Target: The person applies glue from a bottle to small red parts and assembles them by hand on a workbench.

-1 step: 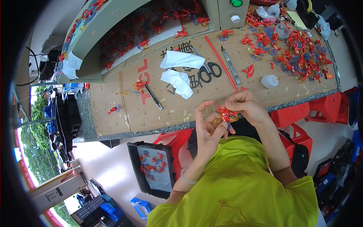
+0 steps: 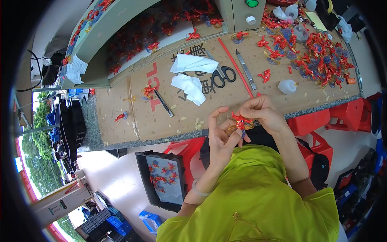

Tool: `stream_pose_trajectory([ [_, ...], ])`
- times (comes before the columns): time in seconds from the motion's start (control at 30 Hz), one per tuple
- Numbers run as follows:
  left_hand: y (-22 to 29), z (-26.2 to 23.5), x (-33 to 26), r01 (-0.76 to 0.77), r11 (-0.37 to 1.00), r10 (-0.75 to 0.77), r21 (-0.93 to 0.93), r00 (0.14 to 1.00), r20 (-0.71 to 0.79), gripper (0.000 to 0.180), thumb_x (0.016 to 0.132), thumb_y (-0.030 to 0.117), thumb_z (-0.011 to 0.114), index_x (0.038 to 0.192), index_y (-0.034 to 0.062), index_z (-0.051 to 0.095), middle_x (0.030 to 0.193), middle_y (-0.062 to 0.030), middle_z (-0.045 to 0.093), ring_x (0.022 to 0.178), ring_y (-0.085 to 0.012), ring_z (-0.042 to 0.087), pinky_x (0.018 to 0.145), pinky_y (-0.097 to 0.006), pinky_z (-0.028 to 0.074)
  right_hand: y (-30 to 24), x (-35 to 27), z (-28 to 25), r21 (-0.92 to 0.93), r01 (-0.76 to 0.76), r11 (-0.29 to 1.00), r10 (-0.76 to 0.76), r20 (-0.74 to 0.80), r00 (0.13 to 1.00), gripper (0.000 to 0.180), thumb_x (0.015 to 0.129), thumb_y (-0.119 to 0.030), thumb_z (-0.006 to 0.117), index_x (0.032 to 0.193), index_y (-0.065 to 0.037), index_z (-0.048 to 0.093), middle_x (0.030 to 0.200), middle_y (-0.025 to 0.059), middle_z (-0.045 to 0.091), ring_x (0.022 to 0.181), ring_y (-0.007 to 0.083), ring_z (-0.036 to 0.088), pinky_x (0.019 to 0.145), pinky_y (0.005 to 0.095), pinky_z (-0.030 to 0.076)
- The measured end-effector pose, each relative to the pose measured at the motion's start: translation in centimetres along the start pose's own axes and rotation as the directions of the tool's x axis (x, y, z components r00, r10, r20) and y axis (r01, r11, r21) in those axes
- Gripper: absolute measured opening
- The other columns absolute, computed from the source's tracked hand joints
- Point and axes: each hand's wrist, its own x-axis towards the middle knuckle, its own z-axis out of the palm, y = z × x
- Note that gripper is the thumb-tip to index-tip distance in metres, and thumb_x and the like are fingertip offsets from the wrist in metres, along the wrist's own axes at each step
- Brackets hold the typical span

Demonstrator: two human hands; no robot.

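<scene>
In front of the counter (image 2: 90, 126): a person in a lime-green shirt (image 2: 258, 193) is holding one small red figurine (image 2: 241, 121) between the two hands, close before the body, near the edge of the counter.
Left hand (image 2: 223, 140): the thumb and some fingers are gripping the figurine from its lower side, while the forefinger is pointing up, apart from it; yellowish, see-through parts are showing beside the grip.
Right hand (image 2: 267, 114): the thumb and forefinger are closing on the upper side of the same figurine; the exact contact is hiding behind the fingers.
Middle of the counter: two white paper pieces (image 2: 193, 63) are lying on the cardboard sheet (image 2: 151, 131), and black-handled scissors (image 2: 224, 77) are lying just beside them.
Right of the scissors: a thin red rod (image 2: 236, 67) and a metal tool (image 2: 246, 69) are lying near each other.
Left part: dark tweezers (image 2: 163, 104) are lying with one end at a red and yellow figurine (image 2: 148, 91).
Right part: a big heap of figurines (image 2: 322, 56) is spreading, and a white bottle (image 2: 287, 87) is lying near it.
Below the counter: a black tray (image 2: 142, 171) is carrying more figurines (image 2: 163, 171).
</scene>
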Motion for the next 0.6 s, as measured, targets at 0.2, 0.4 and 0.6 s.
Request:
stream_pose_trajectory([
  [0.2,-0.4,-0.8,0.6,0.13,0.988,-0.125,-0.079,0.99,0.069,0.047,0.087,0.0,0.048,0.13,0.0005,0.028,0.099,-0.019,0.062,0.08,-0.0262,0.066,0.061,-0.027,0.048,-0.2,-0.3,0.2,-0.095,0.091,0.991,-0.093,-0.017,0.996,0.012,0.082,-0.008,0.07,0.088,0.003,0.071,0.075,0.0078,0.068,0.067,0.0096,0.062,0.059,0.0229,0.048],
  [0.4,-0.4,-1.2,0.8,0.129,0.989,-0.121,-0.073,0.986,0.111,0.044,0.091,0.005,0.045,0.132,0.0012,0.029,0.102,-0.0227,0.062,0.086,-0.0324,0.067,0.063,-0.03,0.048,0.0,-0.4,0.5,-0.165,0.124,0.978,-0.131,-0.037,0.991,0.014,0.084,-0.011,0.07,0.086,0.003,0.071,0.071,0.0056,0.067,0.06,0.0064,0.059,0.054,0.0203,0.046],
  [0.6,-0.2,-1.5,0.7,0.083,0.985,-0.069,-0.149,0.993,0.099,0.041,0.093,0.007,0.041,0.132,0.002,0.029,0.097,-0.0246,0.063,0.078,-0.0274,0.066,0.059,-0.028,0.046,-1.3,-0.8,1.4,-0.043,0.116,0.992,-0.12,-0.1,0.988,0.019,0.084,-0.01,0.07,0.096,0.005,0.069,0.078,0.0058,0.068,0.064,0.0066,0.06,0.056,0.02,0.046],
])
